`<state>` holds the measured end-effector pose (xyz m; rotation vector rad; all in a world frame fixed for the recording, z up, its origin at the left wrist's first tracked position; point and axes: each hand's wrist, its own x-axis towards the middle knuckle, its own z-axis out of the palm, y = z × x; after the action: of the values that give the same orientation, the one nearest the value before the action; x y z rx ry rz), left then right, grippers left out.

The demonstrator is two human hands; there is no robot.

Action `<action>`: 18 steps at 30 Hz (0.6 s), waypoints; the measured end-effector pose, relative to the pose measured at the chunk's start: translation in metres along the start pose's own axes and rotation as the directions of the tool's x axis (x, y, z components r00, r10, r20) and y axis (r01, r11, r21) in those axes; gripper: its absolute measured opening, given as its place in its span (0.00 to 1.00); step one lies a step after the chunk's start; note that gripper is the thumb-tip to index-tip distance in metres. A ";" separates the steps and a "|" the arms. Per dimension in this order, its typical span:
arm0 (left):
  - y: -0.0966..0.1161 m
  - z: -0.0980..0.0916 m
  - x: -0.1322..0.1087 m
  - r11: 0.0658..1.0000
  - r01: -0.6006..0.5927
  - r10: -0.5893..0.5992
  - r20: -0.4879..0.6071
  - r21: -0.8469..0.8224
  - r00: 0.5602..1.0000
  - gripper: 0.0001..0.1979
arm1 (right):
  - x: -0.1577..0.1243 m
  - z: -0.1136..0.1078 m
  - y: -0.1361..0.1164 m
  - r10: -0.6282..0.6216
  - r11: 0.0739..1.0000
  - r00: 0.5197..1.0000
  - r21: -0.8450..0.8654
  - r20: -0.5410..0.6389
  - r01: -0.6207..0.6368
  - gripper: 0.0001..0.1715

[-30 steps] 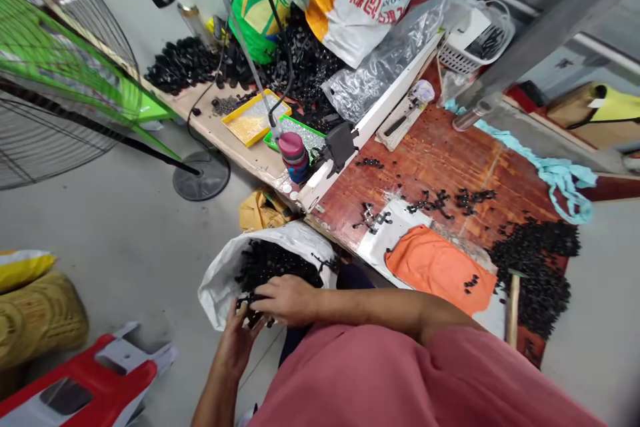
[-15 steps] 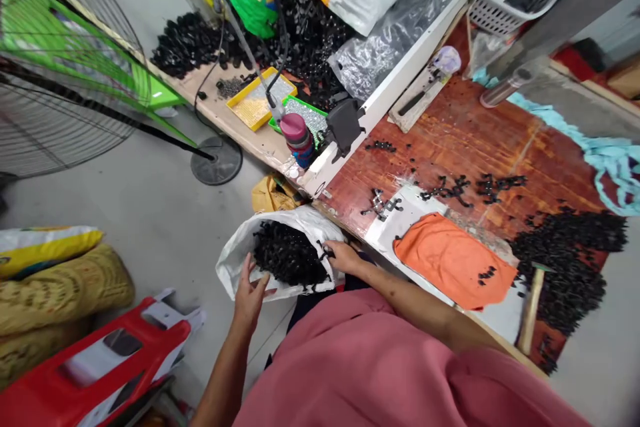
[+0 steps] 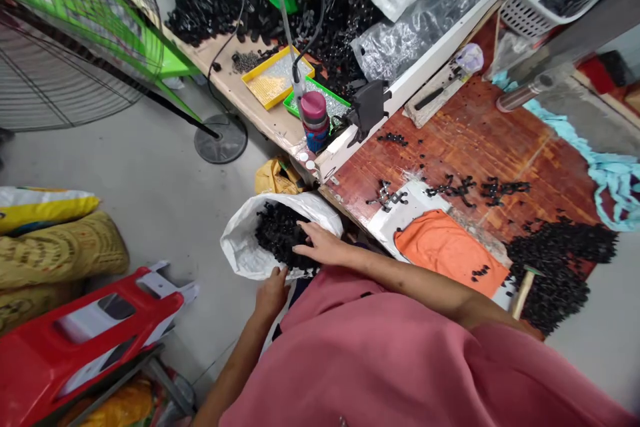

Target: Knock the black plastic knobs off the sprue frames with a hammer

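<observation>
A white sack [image 3: 240, 240] stands open below the table edge, with many small black parts [image 3: 277, 230] inside. My left hand [image 3: 273, 290] is at the sack's near rim, its fingers curled together on the edge. Over the right side of the black parts is my right hand [image 3: 323, 245], fingers spread, with nothing seen in its grasp. Its fingertips are at the heap, and whether they touch it is unclear.
On the red-brown table [image 3: 505, 120] lie an orange cloth [image 3: 445, 247], a hammer [image 3: 524, 290] and a heap of black parts [image 3: 555, 267]. A bottle [image 3: 315, 121] stands near the corner. A fan [image 3: 70, 47] and red stool [image 3: 90, 340] are at the left.
My right hand has moved left from the sack's right rim to above the black parts and spread out. My left hand has shifted right and down along the rim, its fingers now closed.
</observation>
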<state>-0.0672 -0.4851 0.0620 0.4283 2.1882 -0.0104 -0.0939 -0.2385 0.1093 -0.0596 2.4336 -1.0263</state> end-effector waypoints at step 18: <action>0.047 -0.038 0.008 0.973 -0.220 0.211 0.119 0.069 0.970 0.16 | -0.053 0.016 0.094 0.076 0.901 0.938 -0.425 0.339 0.081 0.12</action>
<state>-0.0862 -0.4322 0.0858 0.6950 2.0269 -0.0051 -0.0267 -0.1702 0.0581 -0.3648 2.2774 -0.4050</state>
